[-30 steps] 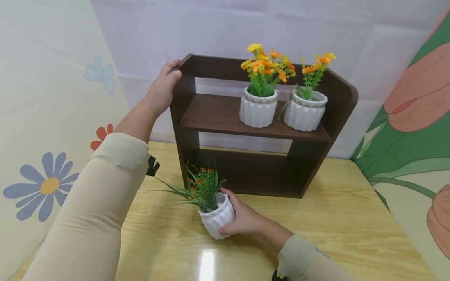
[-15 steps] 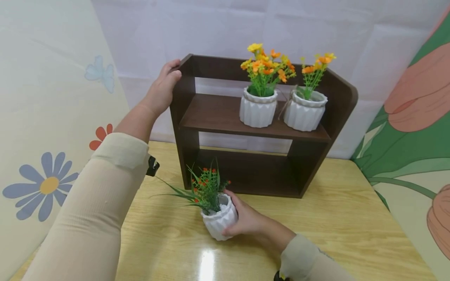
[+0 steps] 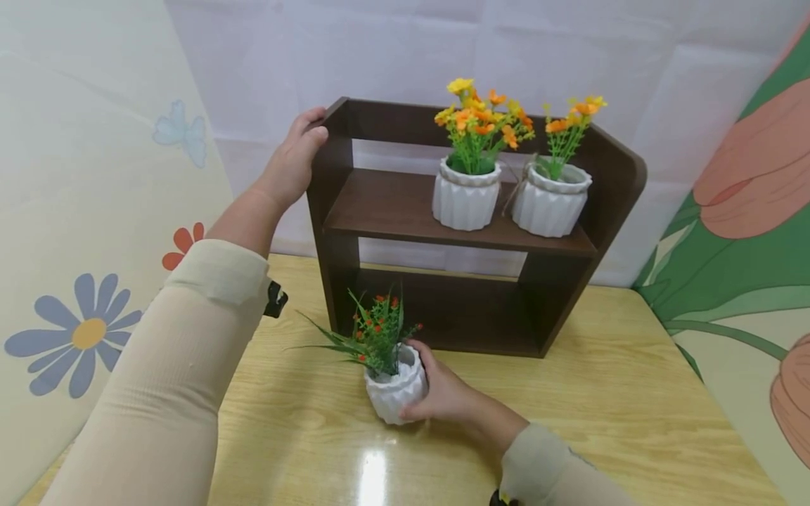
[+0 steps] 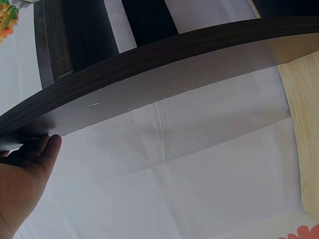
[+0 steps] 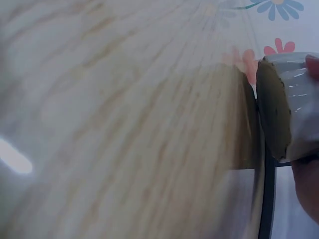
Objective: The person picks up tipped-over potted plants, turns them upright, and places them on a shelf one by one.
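Observation:
A dark brown two-tier shelf (image 3: 386, 200) stands on the table, and my left hand (image 3: 287, 165) grips the top of its left side panel. In the left wrist view the thumb of that left hand (image 4: 25, 184) lies against the panel's outer face; the other fingers are mostly hidden. My right hand (image 3: 446, 393) holds a white ribbed flowerpot (image 3: 394, 395) from its right side, in front of the shelf's lower left. Red flowers and long green leaves (image 3: 376, 341) rise from it, leaning left. The right wrist view shows the pot's brownish underside (image 5: 273, 109) facing the camera, tilted above the table.
Two white pots of yellow and orange flowers, one left (image 3: 467, 198) and one right (image 3: 549, 204), stand on the upper tier's right half. The light wooden table (image 3: 607, 407) reaches a white cloth backdrop (image 3: 266, 63). Floral-printed sheets (image 3: 753, 211) flank both sides.
My right hand has shifted the red-flowered pot slightly right, then a little towards the shelf, and its plant stands somewhat more upright. My left hand and the shelf have stayed put.

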`<state>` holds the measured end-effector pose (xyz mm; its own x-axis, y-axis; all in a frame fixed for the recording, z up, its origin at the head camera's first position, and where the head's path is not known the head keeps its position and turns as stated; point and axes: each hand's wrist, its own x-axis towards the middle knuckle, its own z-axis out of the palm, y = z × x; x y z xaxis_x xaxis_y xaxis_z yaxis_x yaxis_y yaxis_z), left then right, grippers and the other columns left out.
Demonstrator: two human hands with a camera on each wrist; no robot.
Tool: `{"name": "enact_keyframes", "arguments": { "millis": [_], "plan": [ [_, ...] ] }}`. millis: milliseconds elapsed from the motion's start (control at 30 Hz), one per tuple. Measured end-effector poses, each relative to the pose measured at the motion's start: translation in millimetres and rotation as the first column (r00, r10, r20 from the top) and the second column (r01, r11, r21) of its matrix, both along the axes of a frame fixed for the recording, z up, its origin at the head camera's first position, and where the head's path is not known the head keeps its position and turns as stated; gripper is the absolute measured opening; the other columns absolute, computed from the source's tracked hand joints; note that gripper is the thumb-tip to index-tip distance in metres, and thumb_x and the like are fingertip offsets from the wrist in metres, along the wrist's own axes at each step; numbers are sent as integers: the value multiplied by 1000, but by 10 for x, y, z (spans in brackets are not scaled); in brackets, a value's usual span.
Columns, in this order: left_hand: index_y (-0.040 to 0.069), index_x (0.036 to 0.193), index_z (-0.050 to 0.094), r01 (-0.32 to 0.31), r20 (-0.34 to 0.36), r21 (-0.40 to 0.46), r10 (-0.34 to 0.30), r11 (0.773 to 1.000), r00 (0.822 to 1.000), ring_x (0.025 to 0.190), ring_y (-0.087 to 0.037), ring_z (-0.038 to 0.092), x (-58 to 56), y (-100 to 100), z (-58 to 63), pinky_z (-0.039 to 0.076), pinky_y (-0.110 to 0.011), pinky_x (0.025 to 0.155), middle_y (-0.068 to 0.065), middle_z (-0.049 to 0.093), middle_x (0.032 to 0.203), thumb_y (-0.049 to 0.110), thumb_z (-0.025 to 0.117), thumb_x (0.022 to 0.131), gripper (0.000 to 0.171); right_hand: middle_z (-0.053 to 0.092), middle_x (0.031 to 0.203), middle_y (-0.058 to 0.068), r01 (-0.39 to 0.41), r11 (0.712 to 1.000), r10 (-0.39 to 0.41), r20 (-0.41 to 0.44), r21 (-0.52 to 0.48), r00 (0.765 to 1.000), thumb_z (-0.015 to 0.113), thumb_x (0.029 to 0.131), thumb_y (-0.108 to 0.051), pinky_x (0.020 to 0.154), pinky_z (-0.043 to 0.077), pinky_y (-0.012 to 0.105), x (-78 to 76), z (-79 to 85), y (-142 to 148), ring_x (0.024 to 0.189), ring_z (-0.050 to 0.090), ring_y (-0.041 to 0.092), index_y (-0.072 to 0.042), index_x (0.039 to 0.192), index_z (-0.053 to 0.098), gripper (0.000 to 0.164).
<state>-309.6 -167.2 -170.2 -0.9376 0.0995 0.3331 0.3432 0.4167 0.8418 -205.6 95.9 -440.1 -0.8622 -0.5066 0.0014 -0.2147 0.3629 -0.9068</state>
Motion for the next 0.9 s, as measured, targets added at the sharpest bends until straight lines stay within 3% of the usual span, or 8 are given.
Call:
{"name": "enact_keyframes", "arguments": {
  "millis": [467,900],
  "plan": [
    [23,156,18,-3,-1,-3,3,1000,1000,129,-27,38,-3,2,1,26,-36,111,-14,30,154,38,23,102,56,55,134,21,57,997,-51,-107,47,993,92,57,-14,106,36,55,-106,-98,30,122,53,38,-15,149,26,113],
    [24,156,18,-6,4,-5,6,1000,1000,129,-26,38,2,-2,3,26,-36,111,-13,30,154,38,22,102,56,54,135,22,74,996,-67,-110,57,992,91,60,-15,108,34,55,-132,-133,31,125,51,38,-11,148,25,110]
  ]
}}
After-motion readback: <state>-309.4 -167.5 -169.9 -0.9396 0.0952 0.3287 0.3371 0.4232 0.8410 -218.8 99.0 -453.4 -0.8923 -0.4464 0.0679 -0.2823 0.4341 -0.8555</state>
